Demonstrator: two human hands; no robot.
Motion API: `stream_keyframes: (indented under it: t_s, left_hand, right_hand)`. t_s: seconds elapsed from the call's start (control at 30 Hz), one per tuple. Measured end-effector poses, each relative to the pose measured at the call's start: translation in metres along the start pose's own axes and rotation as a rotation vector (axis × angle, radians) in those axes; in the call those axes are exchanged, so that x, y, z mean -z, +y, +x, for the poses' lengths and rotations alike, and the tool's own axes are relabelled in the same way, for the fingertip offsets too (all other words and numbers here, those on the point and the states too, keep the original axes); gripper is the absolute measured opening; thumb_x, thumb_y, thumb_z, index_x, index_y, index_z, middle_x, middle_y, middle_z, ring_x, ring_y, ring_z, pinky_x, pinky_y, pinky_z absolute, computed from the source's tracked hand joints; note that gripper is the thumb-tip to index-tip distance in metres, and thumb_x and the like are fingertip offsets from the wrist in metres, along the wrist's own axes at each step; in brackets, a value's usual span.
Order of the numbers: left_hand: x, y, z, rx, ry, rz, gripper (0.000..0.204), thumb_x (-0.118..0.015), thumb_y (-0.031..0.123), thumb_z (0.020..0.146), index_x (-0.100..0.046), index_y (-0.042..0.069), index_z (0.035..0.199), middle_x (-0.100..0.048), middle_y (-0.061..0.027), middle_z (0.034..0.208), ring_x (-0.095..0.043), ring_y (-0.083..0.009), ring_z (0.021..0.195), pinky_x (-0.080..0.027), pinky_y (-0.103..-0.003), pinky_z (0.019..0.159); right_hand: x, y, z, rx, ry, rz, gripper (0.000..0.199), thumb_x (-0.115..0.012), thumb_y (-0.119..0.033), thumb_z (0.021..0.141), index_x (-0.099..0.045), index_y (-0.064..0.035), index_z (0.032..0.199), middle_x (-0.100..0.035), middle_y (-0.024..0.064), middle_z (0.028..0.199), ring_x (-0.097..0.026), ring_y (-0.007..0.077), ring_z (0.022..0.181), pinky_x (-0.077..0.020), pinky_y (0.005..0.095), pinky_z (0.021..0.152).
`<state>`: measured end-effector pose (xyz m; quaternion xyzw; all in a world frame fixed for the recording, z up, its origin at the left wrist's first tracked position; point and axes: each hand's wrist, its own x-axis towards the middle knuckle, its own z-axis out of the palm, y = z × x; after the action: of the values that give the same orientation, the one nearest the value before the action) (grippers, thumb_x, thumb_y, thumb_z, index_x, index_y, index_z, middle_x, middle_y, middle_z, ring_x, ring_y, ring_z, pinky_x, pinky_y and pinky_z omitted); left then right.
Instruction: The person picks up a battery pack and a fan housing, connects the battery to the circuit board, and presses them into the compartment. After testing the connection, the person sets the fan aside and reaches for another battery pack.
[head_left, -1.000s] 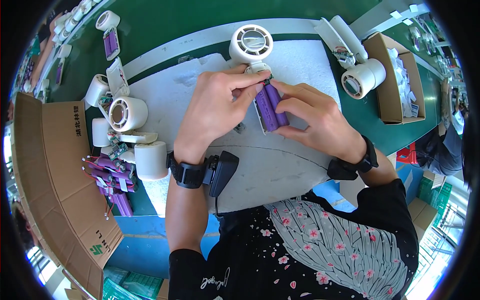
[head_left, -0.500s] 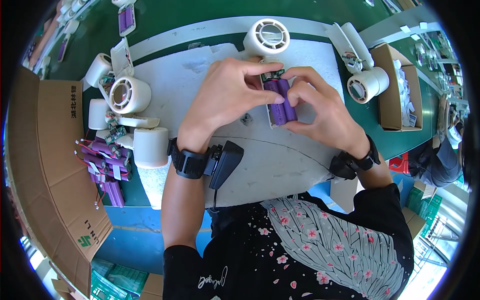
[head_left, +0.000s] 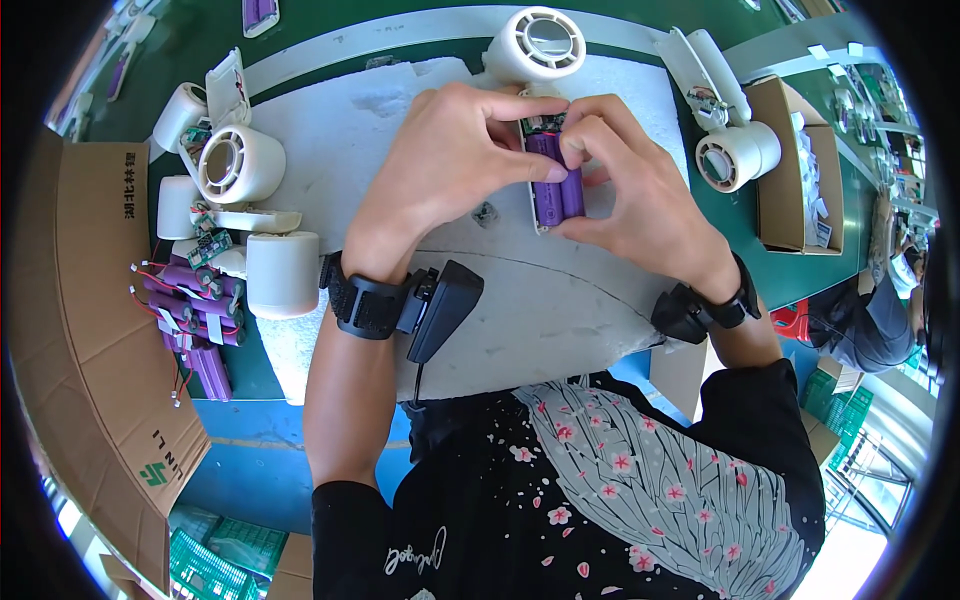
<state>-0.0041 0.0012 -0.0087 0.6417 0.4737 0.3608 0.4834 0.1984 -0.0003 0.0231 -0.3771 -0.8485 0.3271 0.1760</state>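
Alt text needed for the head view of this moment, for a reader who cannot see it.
Both hands, left hand and right hand, press a purple battery pack into a white fan handle on a grey foam mat. More white fan parts and purple battery packs lie to the left beside a cardboard box.

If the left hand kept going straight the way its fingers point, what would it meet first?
The left hand points toward the person's right, at the purple battery pack it already pinches. Just past that, it would likely meet the right hand fingers on the pack's other side; depth is hard to judge.
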Motion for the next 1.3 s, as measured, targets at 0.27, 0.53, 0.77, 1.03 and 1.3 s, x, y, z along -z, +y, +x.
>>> stream_keyframes:
  t_s: [0.27, 0.53, 0.77, 1.03, 1.3]
  left_hand:
    - [-0.002, 0.003, 0.001, 0.041, 0.01, 0.015, 0.043, -0.081, 0.015, 0.067, -0.072, 0.011, 0.109, -0.07, -0.013, 0.074, -0.065, -0.0178, 0.063, -0.051, -0.028, 0.064]
    - [-0.01, 0.006, -0.001, 0.038, 0.044, -0.015, 0.046, -0.081, 0.014, 0.065, -0.071, 0.011, 0.11, -0.069, -0.0141, 0.074, -0.064, -0.0193, 0.062, -0.051, -0.03, 0.065]
    - [-0.009, 0.008, -0.003, 0.028, 0.008, -0.02, 0.048, -0.082, 0.013, 0.063, -0.071, 0.009, 0.111, -0.069, -0.0134, 0.074, -0.065, -0.0202, 0.064, -0.052, -0.031, 0.066]
    - [-0.003, 0.01, -0.003, -0.083, -0.034, -0.034, 0.048, -0.081, 0.011, 0.061, -0.071, 0.004, 0.108, -0.07, -0.0164, 0.085, -0.067, -0.0254, 0.074, -0.052, -0.033, 0.07]
    - [-0.016, 0.001, -0.001, -0.434, 0.38, 0.198, 0.04, -0.075, 0.003, 0.067, -0.067, 0.001, 0.106, -0.067, -0.022, 0.095, -0.066, -0.0343, 0.084, -0.054, -0.039, 0.075]
  right_hand:
    - [0.004, 0.006, 0.001, 0.042, 0.027, 0.043, 0.064, -0.086, -0.002, 0.058, -0.054, -0.0082, 0.114, -0.046, 0.0092, 0.124, -0.059, 0.025, 0.094, -0.0584, 0.0344, 0.076]
    - [-0.002, 0.016, 0.003, 0.084, 0.194, 0.065, 0.025, -0.074, -0.001, 0.076, -0.066, -0.0016, 0.1, -0.057, 0.0097, 0.106, -0.061, 0.0202, 0.086, -0.0544, 0.0296, 0.07]
    - [0.001, 0.015, -0.003, 0.143, 0.164, -0.021, 0.016, -0.07, 0.001, 0.08, -0.068, 0.0018, 0.096, -0.06, 0.0114, 0.101, -0.063, 0.0217, 0.089, -0.0537, 0.0297, 0.073]
    - [0.006, -0.02, -0.022, 0.231, 0.011, -0.346, 0.05, -0.076, 0.0, 0.069, -0.06, 0.0072, 0.116, -0.056, 0.0169, 0.127, -0.053, 0.0355, 0.112, -0.0476, 0.0404, 0.093]
    - [0.004, -0.002, 0.0, 0.227, -0.02, -0.443, 0.063, -0.076, -0.007, 0.07, -0.052, 0.007, 0.126, -0.051, 0.0184, 0.135, -0.05, 0.0381, 0.119, -0.0436, 0.0419, 0.1]
